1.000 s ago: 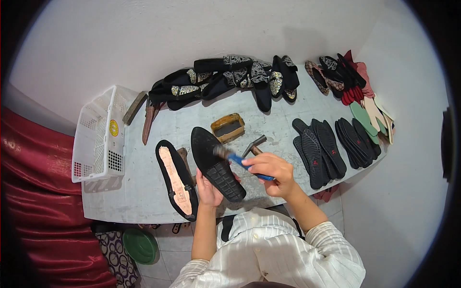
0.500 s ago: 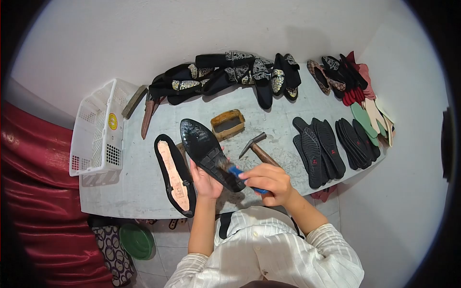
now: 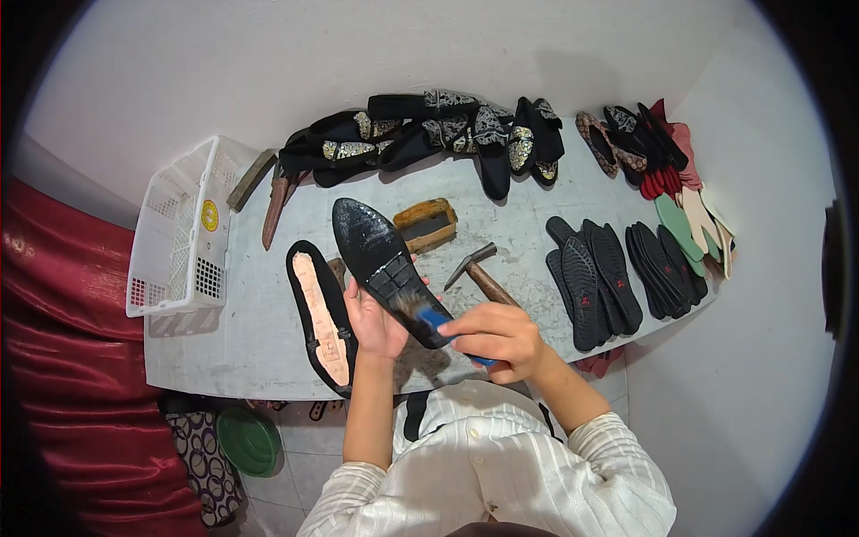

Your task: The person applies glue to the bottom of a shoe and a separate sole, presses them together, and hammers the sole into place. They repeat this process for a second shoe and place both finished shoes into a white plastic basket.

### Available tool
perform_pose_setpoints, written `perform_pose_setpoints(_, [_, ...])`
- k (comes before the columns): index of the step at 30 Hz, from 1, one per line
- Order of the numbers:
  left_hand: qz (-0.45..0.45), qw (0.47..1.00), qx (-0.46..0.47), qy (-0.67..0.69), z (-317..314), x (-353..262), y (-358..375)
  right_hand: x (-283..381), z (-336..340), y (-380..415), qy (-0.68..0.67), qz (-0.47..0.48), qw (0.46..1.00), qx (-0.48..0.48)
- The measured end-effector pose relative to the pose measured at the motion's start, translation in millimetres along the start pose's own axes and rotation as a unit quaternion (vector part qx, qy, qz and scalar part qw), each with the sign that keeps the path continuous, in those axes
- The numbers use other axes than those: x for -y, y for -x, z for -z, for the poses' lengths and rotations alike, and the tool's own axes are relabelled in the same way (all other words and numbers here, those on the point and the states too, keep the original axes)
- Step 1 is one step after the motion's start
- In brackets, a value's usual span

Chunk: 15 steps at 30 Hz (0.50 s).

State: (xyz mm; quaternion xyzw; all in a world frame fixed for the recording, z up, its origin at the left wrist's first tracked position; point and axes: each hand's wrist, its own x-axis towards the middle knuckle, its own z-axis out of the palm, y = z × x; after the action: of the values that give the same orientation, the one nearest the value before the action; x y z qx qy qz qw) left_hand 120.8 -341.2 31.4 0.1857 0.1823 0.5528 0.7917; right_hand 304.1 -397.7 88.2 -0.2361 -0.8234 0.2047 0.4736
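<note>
My left hand (image 3: 378, 324) holds a black shoe (image 3: 380, 255) from below, its sole turned up toward me. The front of the sole looks wet and glossy. In my right hand (image 3: 499, 340) is a blue-handled brush (image 3: 436, 319), its bristles against the rear part of the sole and blurred. To the left lies another black shoe (image 3: 319, 313) with a pale insole-like piece showing. Behind the held shoe sits a stained wooden box (image 3: 428, 226) with dark contents. A hammer (image 3: 483, 276) rests just beyond my right hand.
A white plastic basket (image 3: 183, 233) stands at the left, beside a dark block (image 3: 252, 180) and a brown-handled tool (image 3: 276, 210). Several black shoes with patterned fronts (image 3: 429, 134) line the back. Black soles (image 3: 586, 285) and green and cream pieces (image 3: 680, 224) lie at the right.
The held shoe has shifted slightly up and left with my left hand. My right hand keeps the brush on the sole, its bristles slightly further left.
</note>
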Motion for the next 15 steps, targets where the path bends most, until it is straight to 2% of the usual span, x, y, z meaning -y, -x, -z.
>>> perform_pose_setpoints(2, [-0.005, 1.0, 0.027, -0.008, -7, 1, 0, 1, -5, -12, 0.05, 0.051, 0.994, -0.078])
perform_pose_setpoints(4, [-0.003, 0.999, 0.037, -0.008, -5, 2, -2, 3, -10, -17, 0.052, 0.056, 0.994, -0.077])
perform_pose_setpoints(8, [-0.015, 0.998, 0.062, 0.003, 3, -2, -7, 8, -8, -13, 0.086, 0.073, 0.993, -0.022])
perform_pose_setpoints(11, [-0.027, 0.998, 0.062, 0.019, 6, -7, -7, 8, -1, -10, 0.033, 0.041, 0.998, 0.03])
perform_pose_setpoints(13, [-0.033, 0.997, 0.053, 0.035, 6, -8, -6, 5, -2, -9, -0.01, 0.034, 0.999, -0.017])
perform_pose_setpoints(14, [-0.033, 0.997, 0.053, 0.035, 5, -7, -6, 4, -5, -12, -0.01, 0.034, 0.999, -0.017])
perform_pose_setpoints(15, [-0.028, 0.997, 0.056, 0.041, 5, -6, -5, 4, -11, -18, 0.006, 0.054, 0.997, -0.059])
